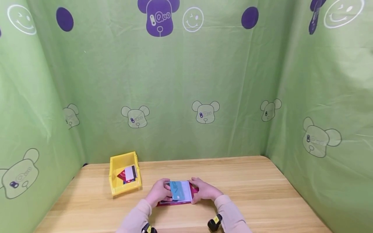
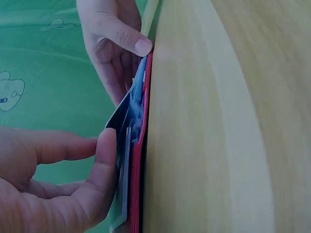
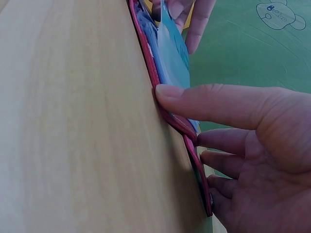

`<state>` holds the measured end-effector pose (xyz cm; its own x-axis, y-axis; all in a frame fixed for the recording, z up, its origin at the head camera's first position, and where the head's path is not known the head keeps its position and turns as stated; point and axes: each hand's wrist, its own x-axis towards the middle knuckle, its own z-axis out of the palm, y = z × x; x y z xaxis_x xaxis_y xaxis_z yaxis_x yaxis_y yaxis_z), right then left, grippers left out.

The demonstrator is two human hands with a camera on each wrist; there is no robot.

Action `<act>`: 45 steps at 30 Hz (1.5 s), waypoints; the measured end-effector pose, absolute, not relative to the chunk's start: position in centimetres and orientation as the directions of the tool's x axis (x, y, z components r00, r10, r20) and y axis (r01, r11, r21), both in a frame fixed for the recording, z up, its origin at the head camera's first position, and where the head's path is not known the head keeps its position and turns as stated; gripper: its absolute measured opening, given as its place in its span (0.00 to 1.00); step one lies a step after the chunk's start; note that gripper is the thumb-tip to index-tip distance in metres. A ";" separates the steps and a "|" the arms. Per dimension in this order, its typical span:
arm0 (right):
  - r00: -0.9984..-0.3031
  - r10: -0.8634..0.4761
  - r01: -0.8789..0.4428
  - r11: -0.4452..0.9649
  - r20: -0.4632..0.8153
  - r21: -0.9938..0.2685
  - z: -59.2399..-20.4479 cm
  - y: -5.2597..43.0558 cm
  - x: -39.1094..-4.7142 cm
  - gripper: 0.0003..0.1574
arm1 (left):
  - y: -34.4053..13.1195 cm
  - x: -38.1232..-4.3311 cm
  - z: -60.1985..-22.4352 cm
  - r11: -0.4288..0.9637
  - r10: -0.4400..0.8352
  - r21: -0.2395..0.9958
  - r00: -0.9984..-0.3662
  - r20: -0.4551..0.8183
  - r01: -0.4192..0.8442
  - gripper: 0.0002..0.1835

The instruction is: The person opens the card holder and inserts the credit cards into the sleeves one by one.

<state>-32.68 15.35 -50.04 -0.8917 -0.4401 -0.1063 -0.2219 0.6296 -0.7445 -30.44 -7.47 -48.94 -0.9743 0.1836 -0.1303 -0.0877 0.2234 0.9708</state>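
A red card holder [image 3: 151,73] lies spread on the table with clear plastic sleeves [image 1: 187,189] inside. Over the sleeves a blue card [image 1: 177,190] stands tilted, its left part raised. My left hand [image 1: 159,193] grips this card by its left edge; the thumb [image 2: 106,145] shows against it in the left wrist view. Across the holder's right end, my right hand [image 1: 206,190] holds the cover, thumb at the near edge and fingers at the far edge. Part of the card's left side is hidden behind my left fingers.
To the left on the wooden table [image 1: 233,174] stands a yellow bin [image 1: 113,176] with several cards [image 1: 130,173] in it, one white with a dark stripe, one red. Green patterned cloth [image 1: 186,74] walls in the table at the back and both sides.
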 end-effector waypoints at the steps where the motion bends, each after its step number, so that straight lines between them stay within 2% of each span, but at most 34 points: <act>1: -0.892 -0.441 -0.226 0.630 -0.102 -0.743 -50.0 15.4 -32.7 0.58 | -7.3 -30.5 -49.0 0.234 0.177 0.969 -0.977 -0.123 -0.080 0.39; 15: -0.889 -0.447 -0.234 0.624 -0.095 -0.746 -50.1 15.4 -32.8 0.59 | -5.6 -30.3 -48.4 0.360 0.172 0.933 -0.984 -0.053 0.013 0.30; 28: -0.890 -0.443 -0.223 0.625 -0.105 -0.748 -50.2 15.4 -32.8 0.60 | -5.1 -29.9 -47.7 0.509 0.180 0.855 -0.984 0.006 0.098 0.28; 36: -0.891 -0.444 -0.233 0.621 -0.091 -0.749 -50.2 15.4 -32.8 0.58 | -4.3 -30.2 -47.3 0.679 0.167 0.717 -0.984 0.058 0.158 0.24; 42: -0.893 -0.440 -0.231 0.623 -0.091 -0.747 -50.1 15.6 -32.9 0.59 | -2.8 -30.7 -46.9 0.805 0.133 0.570 -0.986 0.096 0.164 0.32; 45: -0.891 -0.443 -0.228 0.623 -0.097 -0.748 -50.1 15.6 -32.8 0.59 | -2.3 -30.7 -47.0 0.832 0.130 0.530 -0.986 0.101 0.164 0.32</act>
